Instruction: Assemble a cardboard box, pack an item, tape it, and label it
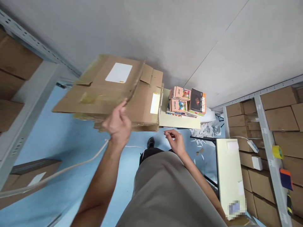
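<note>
My left hand [119, 124] is closed on the near edge of a flattened cardboard box [99, 91], lifting that edge above a stack of other flattened cardboard boxes [144, 105]. A white label [118, 72] and patches of yellowish tape show on the held box. Loosely curled, with a gap between its fingers, my right hand [174, 142] hovers just in front of the cream table [181, 121] and holds nothing visible. Behind it on the table are piles of pink-covered booklets [178, 105] and a dark-covered book [197, 101].
Metal shelves with cardboard boxes [260, 186] line the right side, and a second cream table [228, 170] stands before them. Yellow tape [277, 152] hangs on a shelf post. A pale cable [78, 165] crosses at left. Paper scraps [209, 130] lie on the blue floor.
</note>
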A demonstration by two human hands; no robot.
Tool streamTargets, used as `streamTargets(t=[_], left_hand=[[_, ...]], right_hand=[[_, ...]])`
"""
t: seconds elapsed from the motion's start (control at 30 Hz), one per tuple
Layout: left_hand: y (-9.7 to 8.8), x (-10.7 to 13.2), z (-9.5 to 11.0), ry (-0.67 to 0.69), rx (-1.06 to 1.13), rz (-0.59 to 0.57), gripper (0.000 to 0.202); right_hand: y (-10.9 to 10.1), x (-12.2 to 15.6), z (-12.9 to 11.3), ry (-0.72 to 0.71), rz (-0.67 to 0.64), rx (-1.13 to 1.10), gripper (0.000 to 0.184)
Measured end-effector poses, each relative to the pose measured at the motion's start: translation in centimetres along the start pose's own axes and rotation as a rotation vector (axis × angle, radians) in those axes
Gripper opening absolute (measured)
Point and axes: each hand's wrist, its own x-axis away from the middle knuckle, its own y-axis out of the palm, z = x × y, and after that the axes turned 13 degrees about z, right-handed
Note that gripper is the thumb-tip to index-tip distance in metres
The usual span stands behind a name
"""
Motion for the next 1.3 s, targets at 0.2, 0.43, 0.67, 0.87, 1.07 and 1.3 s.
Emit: streamTargets(t=[0.2,0.43,0.67,0.87,1.07,1.3], left_hand=[[0.1,-4.5,8.1,0.089,0.148,0.432,0.057],[2.8,-0.5,16.6,0.213,0.361,0.274,0.037],[4.7,10.0,24.2,0.419,0.472,-0.08,0.037],[7.5,22.9,29.8,0.672,0.844,-0.491,0.038],[9.7,29.8,29.5,0.695,0.955,-0.664,0.044],[7.3,27.9,24.6,0.703,0.781,-0.654,0.042]], right_hand=[[-2.3,-2.7,-2.3,0.008,0.128,-0.159,0.037],[-8.9,-6.6,-0.8,0.053,0.311,-0.268,0.059],[-14.5,-8.3,0.8,0.348,0.205,-0.914,0.08],[-27.6,-5.2,3.6,0.289,0.33,-1.13,0.07],[-32.3,-2.0,6.8,0.278,0.601,-1.085,0.051],[-27.4,-3.2,5.0,0.431,0.585,-1.01,0.038]])
